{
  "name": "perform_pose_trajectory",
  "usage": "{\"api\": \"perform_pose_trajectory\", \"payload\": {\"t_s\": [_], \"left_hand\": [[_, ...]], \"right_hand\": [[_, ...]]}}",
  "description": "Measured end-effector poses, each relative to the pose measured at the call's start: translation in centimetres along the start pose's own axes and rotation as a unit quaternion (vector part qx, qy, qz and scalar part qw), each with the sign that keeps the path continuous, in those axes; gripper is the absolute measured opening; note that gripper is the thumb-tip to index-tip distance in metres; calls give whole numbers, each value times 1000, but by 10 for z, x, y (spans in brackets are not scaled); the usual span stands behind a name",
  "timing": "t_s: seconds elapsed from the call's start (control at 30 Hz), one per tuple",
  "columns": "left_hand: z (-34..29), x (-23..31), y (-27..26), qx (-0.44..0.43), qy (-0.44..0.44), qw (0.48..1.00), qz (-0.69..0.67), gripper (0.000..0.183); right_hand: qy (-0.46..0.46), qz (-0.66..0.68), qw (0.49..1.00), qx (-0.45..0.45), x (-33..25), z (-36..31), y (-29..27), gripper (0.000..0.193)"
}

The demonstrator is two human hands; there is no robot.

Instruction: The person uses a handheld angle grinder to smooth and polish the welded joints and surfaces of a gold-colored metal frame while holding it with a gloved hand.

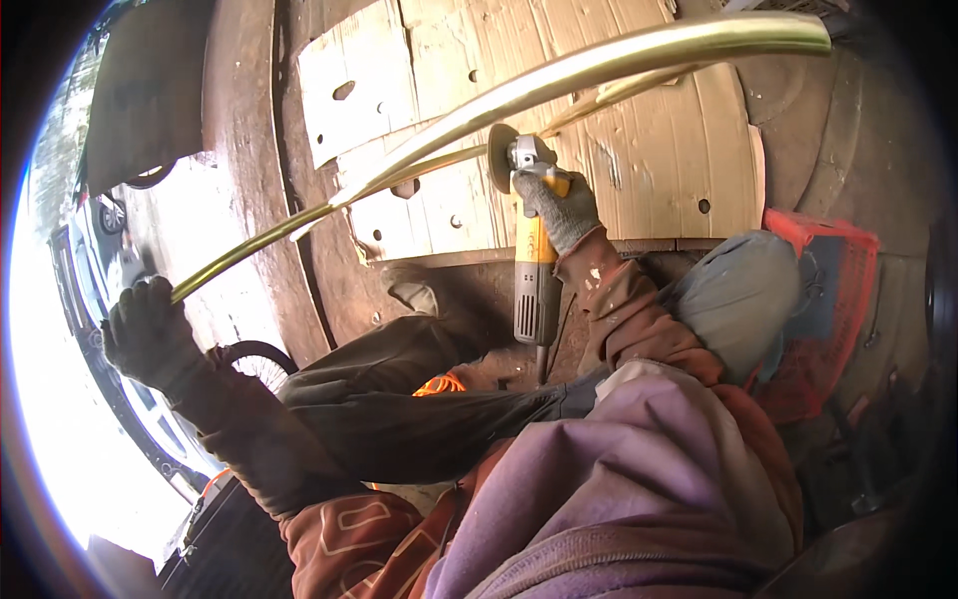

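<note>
My gloved right hand (pixel 564 210) is wrapped round the body of a yellow and grey angle grinder (pixel 536 265). The grinder's round disc (pixel 501 158) stands edge-up beside a brass-coloured metal tube (pixel 449 160); whether they touch, I cannot tell. A thicker, curved tube (pixel 599 70) of the same shiny colour runs above it, and the two come together toward the left. At the far left end of this tubing, my left hand (pixel 150 329), in a dark glove, is closed round the tip. The grinder's cord leaves its lower end between my legs.
Flattened cardboard (pixel 639 150) with holes lies under the tubing. To the right, beside my knee, stands a red plastic crate (pixel 833 299). An orange coiled cord (pixel 439 384) lies by my leg. A bicycle wheel (pixel 259 364) and a parked vehicle (pixel 110 215) show at the bright left side.
</note>
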State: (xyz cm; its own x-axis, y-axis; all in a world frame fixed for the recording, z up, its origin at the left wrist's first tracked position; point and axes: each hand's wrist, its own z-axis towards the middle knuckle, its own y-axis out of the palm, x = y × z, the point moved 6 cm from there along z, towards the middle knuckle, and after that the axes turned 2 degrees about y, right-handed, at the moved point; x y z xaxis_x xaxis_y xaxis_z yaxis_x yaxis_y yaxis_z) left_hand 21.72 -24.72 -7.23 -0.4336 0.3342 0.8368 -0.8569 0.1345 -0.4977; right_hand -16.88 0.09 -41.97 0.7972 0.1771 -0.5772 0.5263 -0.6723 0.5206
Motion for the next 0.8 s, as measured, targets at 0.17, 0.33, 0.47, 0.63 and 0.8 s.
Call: {"api": "perform_pose_trajectory", "payload": {"t_s": [0.17,0.33,0.47,0.63,0.8], "left_hand": [[2,-5,5,20,-18,995,-101,28],[-2,-4,29,8,-50,949,-310,30],[-3,11,47,-4,-43,905,-423,32],[4,9,42,42,-18,994,-95,27],[1,-8,30,24,-78,905,-417,32]], "right_hand": [[-110,17,991,-71,3,-39,59,44],[-43,7,999,-18,5,-14,25,30],[15,-42,998,-32,13,8,-8,24],[-16,10,992,-122,1,-49,64,33],[10,-33,996,-79,4,-15,18,29]]}}
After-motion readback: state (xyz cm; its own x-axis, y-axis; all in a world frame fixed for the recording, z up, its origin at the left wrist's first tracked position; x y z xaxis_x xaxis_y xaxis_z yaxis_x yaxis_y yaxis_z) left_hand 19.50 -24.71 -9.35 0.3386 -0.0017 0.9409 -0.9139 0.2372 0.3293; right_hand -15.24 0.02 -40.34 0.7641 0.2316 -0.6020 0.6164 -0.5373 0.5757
